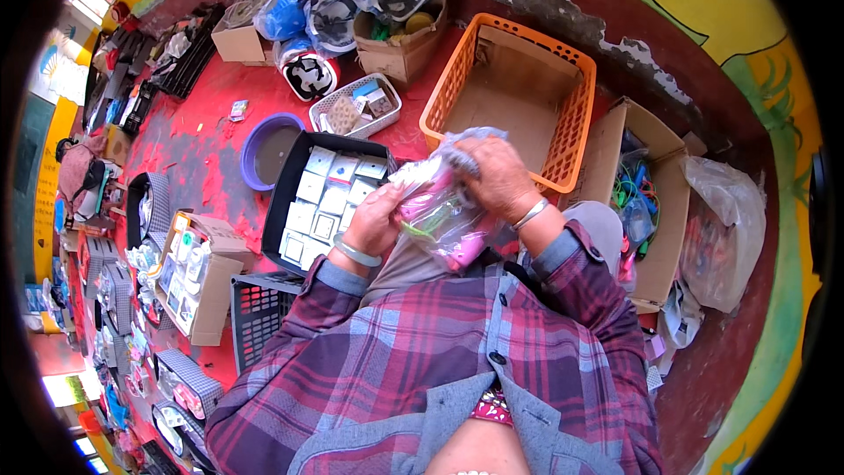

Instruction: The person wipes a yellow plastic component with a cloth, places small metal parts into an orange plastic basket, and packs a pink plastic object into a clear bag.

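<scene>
Above my lap I hold a clear plastic bag [450, 222] with bright pink and green items inside, their kind hard to make out through the film. My left hand [371, 222] grips the bag's left side, thumb on top. At its bunched upper end, my right hand [499, 178] has its fingers closed on the plastic. Just beyond my left hand is a black box [286, 198] filled with small white square packets [323, 227]. An orange plastic basket [432, 105] lined with cardboard stands past my right hand.
A purple basin [248, 158] and a white basket [359, 134] sit behind the black box. To the right are a cardboard box [666, 220] of coloured cords and a filled plastic bag [725, 233]. Cartons of bagged helmets [332, 22] line the wall. Stocked boxes [211, 299] crowd the left.
</scene>
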The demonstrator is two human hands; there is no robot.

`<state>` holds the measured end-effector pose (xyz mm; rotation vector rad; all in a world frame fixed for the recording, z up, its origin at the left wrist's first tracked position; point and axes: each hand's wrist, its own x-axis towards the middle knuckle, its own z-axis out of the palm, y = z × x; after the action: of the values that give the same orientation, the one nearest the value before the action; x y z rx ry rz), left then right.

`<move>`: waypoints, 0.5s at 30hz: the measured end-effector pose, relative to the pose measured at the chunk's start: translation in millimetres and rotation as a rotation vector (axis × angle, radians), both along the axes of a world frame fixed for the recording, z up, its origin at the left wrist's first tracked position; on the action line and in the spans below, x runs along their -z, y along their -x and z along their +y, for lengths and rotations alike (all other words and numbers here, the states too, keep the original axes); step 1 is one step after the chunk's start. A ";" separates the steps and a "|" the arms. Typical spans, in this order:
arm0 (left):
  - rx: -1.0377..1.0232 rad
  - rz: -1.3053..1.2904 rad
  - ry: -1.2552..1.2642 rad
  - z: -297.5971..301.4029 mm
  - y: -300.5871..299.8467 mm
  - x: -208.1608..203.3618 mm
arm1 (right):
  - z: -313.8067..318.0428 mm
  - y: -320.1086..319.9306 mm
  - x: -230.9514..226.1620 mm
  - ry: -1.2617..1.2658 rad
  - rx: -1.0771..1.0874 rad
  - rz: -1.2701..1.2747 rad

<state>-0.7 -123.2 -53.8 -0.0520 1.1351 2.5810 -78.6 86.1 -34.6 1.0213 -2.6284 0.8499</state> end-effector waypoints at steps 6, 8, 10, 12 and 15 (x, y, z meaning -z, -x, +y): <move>0.060 0.208 -0.108 -6.8 3.8 -12.4 | 39.5 28.1 -6.7 0.750 0.481 -0.467; 0.009 0.169 -0.061 -6.8 8.5 -13.0 | 42.8 33.0 -3.6 1.135 0.297 -0.628; -0.036 0.133 -0.010 -5.4 12.8 -13.5 | 25.5 13.7 -28.0 1.079 0.206 -0.622; -0.077 0.080 -0.027 -3.4 14.8 -13.8 | -4.8 -10.1 -49.9 0.994 0.032 -0.469; -0.144 -0.026 -0.091 -1.7 18.0 -9.3 | -33.3 -33.3 -44.9 0.495 -0.162 -0.076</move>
<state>-18.8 -124.9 -44.5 -0.1519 1.0382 2.7465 -45.4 52.8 10.3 1.0788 -2.2272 1.5035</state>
